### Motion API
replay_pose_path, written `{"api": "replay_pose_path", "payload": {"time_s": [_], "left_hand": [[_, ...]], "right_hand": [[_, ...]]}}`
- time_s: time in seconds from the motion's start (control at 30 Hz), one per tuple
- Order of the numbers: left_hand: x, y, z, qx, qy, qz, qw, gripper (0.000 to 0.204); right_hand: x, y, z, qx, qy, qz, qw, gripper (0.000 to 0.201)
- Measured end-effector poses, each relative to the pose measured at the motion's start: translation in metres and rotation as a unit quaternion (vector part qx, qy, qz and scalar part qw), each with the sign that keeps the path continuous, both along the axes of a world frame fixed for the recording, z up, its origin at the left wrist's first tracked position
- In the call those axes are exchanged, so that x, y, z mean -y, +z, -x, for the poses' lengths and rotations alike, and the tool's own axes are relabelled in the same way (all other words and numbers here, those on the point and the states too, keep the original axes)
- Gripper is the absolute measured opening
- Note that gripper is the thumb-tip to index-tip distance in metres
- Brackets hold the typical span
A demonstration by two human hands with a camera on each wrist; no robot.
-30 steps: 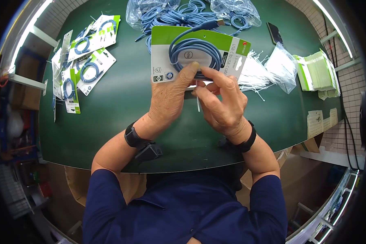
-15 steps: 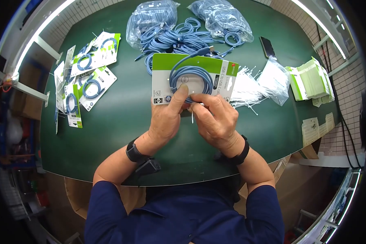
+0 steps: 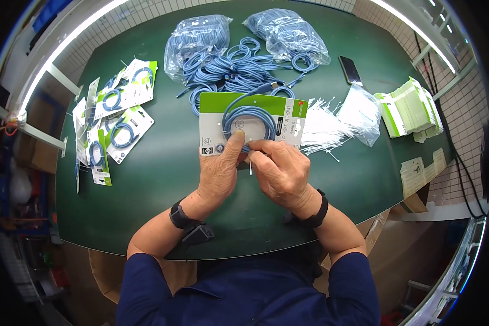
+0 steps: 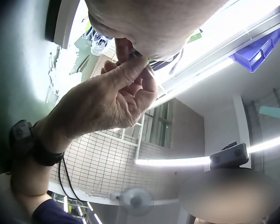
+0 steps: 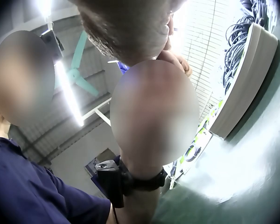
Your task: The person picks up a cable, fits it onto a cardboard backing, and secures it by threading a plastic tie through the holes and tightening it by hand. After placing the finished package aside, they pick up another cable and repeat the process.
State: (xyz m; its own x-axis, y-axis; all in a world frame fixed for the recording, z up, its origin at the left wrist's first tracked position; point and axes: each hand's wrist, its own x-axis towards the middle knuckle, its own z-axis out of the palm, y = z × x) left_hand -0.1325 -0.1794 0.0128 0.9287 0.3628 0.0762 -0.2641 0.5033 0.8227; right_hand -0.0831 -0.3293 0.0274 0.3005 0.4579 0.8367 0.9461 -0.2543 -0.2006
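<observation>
the left hand (image 3: 218, 171) grips the lower edge of a white and green cardboard backing card (image 3: 248, 125) with its fingers curled under it, and its thumb presses the coiled blue usb cable (image 3: 248, 120) flat against the card's face. the right hand (image 3: 281, 169) sits just beside it, its fingers pinching a thin white plastic cable tie (image 3: 250, 168) at the card's bottom edge, where the tie's tail hangs down between the two hands. the card is held above the middle of the dark green desk (image 3: 163, 163), tilted toward the person, with the cable's plug end running off past the top right of the coil.

behind the card lie a heap of loose blue cables (image 3: 228, 65) and two clear plastic bags of blue cables (image 3: 193, 38). to the right is a spread of loose white cable ties (image 3: 320, 127) next to a clear bag of ties (image 3: 361, 111), then a stack of green and white cards (image 3: 410, 106) and a black phone (image 3: 350, 69). on the left of the desk are finished cards with cables (image 3: 114, 117) in an overlapping pile.
</observation>
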Motion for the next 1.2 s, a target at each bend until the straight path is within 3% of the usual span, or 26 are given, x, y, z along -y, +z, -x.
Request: {"api": "replay_pose_path", "payload": {"time_s": [0.17, 0.53, 0.97, 1.2], "left_hand": [[0.004, 0.008, -0.002, 0.004, 0.034, 0.024, 0.999, 0.028], [0.004, 0.008, 0.001, 0.019, 0.022, 0.021, 0.999, 0.031], [0.008, 0.012, 0.003, 0.054, 0.004, 0.033, 0.998, 0.031], [0.003, 0.010, 0.004, 0.039, -0.002, 0.027, 0.999, 0.032]], "right_hand": [[0.000, -0.003, 0.002, 0.003, 0.016, -0.015, 1.000, 0.028], [-0.002, -0.020, 0.008, 0.014, 0.107, -0.032, 0.994, 0.024], [0.002, -0.024, 0.008, 0.025, 0.107, -0.028, 0.994, 0.027], [0.004, -0.024, 0.010, -0.022, 0.121, -0.035, 0.992, 0.036]]}}
